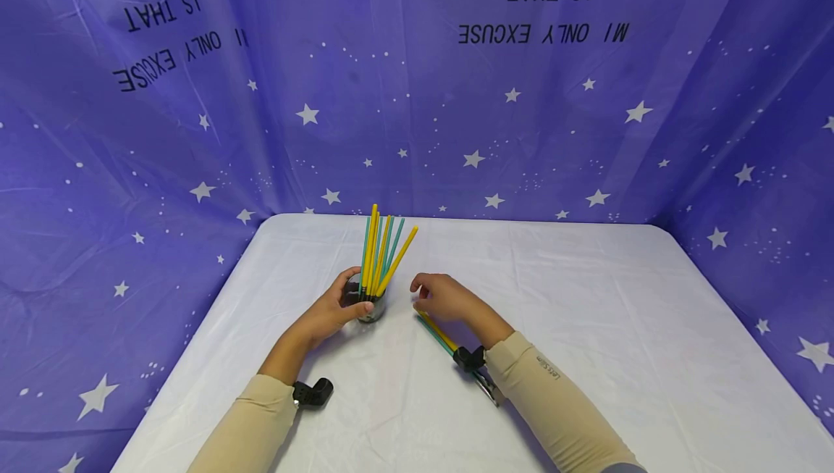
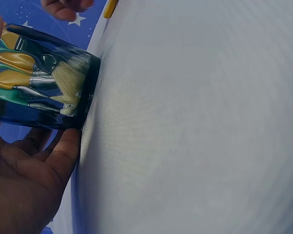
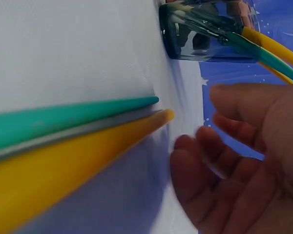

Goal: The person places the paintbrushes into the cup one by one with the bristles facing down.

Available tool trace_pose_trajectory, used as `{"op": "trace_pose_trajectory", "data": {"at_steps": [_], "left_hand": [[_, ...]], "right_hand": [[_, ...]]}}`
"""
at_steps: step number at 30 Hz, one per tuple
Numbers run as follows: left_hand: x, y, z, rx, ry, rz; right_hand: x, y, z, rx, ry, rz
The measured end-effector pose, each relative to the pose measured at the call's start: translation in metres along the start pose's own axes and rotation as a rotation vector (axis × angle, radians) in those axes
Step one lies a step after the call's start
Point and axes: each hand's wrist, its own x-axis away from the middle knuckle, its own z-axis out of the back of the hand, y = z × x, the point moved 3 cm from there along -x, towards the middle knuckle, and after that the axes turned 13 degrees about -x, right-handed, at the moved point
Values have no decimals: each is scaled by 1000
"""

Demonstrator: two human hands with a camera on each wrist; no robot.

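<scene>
A clear glass (image 1: pixel 371 313) stands on the table with several yellow and green paintbrushes (image 1: pixel 371 252) in it, handles up. In the left wrist view the pale bristles (image 2: pixel 68 80) sit at the bottom of the glass. My left hand (image 1: pixel 329 316) grips the glass, thumb on the near side and fingers around the far side. To the right, my right hand (image 1: pixel 449 298) hovers with loosely bent fingers and holds nothing. Below it lie a yellow paintbrush (image 3: pixel 78 170) and a green paintbrush (image 3: pixel 73 117), side by side, handle tips toward the glass; the forearm partly hides them.
A white cloth covers the table (image 1: pixel 586 314). Purple curtains (image 1: pixel 423 96) with stars and lettering close in the back and both sides. Each wrist wears a black camera mount (image 1: pixel 314 393), and beige sleeves cover the forearms.
</scene>
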Motion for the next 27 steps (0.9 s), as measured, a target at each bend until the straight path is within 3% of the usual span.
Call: {"op": "trace_pose_trajectory", "data": {"at_steps": [10,27], "left_hand": [[-1,-1,0,17,-6,-16],[-1,-3,-1,13,8,-16]], "right_hand": [[3,1,-3,93,-116,-122],[-1,4,-7,92,-136,-137]]}}
